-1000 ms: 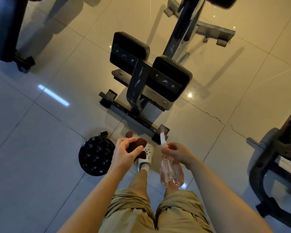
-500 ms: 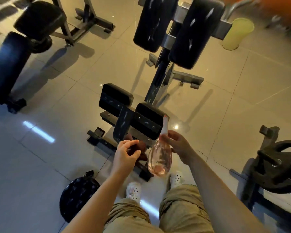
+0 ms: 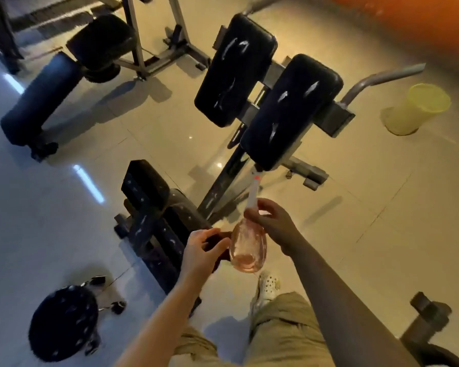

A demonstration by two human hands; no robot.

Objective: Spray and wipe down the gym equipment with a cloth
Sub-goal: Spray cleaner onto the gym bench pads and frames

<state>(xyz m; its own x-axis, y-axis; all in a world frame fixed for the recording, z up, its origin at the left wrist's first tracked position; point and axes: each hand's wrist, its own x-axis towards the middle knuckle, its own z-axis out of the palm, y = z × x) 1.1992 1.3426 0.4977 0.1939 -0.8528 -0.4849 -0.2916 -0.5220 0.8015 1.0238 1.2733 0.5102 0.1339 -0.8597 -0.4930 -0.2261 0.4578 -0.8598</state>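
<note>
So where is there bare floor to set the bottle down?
Bare tile lies between the yellow bin and the pads, and left of the lower pads above the black disc. It is crowded around the feet, frame and both hands; the right hand holds the bottle.

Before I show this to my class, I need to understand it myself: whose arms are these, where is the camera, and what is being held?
The camera sits on a person's head and looks forward and down, so the two arms reaching in from the bottom are the wearer's own. There is no robot. The right hand grips a clear spray bottle by its neck, with the nozzle pointing up and away towards the bench pads. The left hand holds a dark cloth beside the bottle. The pads belong to a black gym bench standing on a tiled floor. Pale streaks show on the pads. Also on the floor are a yellow bin at the right and a round black object at the lower left, too blurred to name.
</note>
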